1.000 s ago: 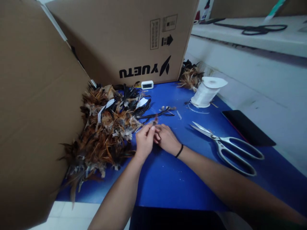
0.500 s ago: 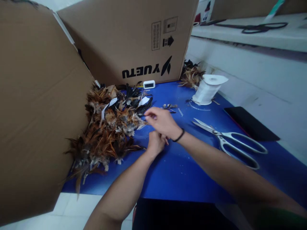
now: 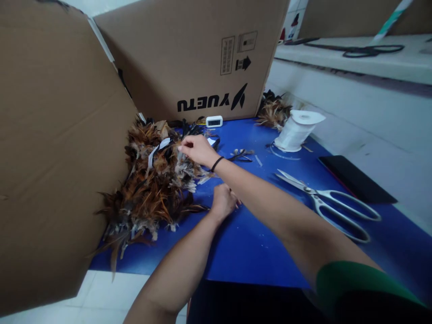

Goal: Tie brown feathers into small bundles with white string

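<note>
A heap of brown, black and grey feathers (image 3: 145,189) lies along the left side of the blue table. My right hand (image 3: 199,150), with a black band at the wrist, reaches over the heap's right part. Its thumb and forefinger are pinched together right at the feathers; whether a feather is between them I cannot tell. Near the heap's right edge my left hand (image 3: 224,202) rests low over the table, fingers curled in. What those fingers hold, if anything, is hidden. White strips (image 3: 158,150) lie on the feathers.
Large cardboard box panels (image 3: 189,58) stand behind and to the left. Silver scissors (image 3: 315,193) lie partly open at the right, by a black phone (image 3: 357,179). A white ribbon spool (image 3: 295,132), more feathers (image 3: 275,112) and a small white display (image 3: 214,121) stand farther back.
My right hand has moved left and away from my left hand, out over the feather heap. My left hand stays curled near the table. The view has shifted slightly.
</note>
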`<move>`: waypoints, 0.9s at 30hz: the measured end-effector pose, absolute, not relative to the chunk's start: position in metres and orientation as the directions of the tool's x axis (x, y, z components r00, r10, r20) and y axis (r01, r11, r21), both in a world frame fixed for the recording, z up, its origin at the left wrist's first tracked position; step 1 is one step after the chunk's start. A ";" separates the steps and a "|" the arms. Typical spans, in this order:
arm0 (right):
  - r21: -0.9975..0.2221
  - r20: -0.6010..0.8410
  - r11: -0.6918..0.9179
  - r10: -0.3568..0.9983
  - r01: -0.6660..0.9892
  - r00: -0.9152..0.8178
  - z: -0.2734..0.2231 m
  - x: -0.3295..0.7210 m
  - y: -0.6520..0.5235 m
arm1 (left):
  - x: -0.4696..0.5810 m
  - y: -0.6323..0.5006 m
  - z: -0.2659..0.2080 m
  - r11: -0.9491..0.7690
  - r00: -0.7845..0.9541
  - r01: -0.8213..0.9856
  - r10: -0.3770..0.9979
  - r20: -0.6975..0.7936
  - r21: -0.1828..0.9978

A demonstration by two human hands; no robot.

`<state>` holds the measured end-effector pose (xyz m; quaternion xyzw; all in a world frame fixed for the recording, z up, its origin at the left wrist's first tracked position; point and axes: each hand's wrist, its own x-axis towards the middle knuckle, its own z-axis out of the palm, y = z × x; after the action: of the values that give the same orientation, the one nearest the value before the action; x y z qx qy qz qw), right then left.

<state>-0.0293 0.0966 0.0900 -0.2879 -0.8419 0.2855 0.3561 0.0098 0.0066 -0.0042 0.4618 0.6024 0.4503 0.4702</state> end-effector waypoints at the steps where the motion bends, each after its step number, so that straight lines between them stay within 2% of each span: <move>1: -0.734 0.435 0.639 0.702 0.230 -0.564 0.094 -0.026 0.099 | 0.011 0.005 -0.003 0.152 -0.136 0.159 0.982 -0.131 0.976; 4: -0.872 0.404 0.488 0.764 0.041 -0.504 0.102 -0.013 0.104 | 0.012 0.005 -0.003 0.087 -0.140 0.168 0.988 -0.064 0.982; 7: -0.938 0.332 0.339 0.823 -0.069 -0.460 0.107 0.009 0.103 | 0.010 0.007 -0.005 0.060 -0.124 0.059 0.991 -0.053 0.996; 12: -0.969 0.227 0.165 0.889 -0.183 -0.398 0.090 0.068 0.092 | 0.003 0.009 -0.007 0.039 -0.076 -0.262 0.995 -0.061 0.964; 16: -0.981 0.133 0.068 0.918 -0.182 -0.373 0.058 0.113 0.080 | 0.000 0.009 -0.004 0.081 -0.025 -0.408 0.995 -0.100 0.909; 21: -0.983 0.090 0.034 0.947 -0.182 -0.309 0.032 0.147 0.063 | 0.000 0.008 0.002 0.124 -0.028 -0.441 0.988 -0.152 0.889; 27: -0.976 0.074 0.008 0.951 -0.216 -0.302 0.022 0.155 0.058 | 0.000 0.004 0.010 0.220 0.001 -0.386 0.971 -0.238 0.896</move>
<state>0.1547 0.0576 0.0221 -0.3493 -0.5261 0.6116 0.4766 0.0002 0.0037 0.0103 0.3187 0.4592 0.5373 0.6316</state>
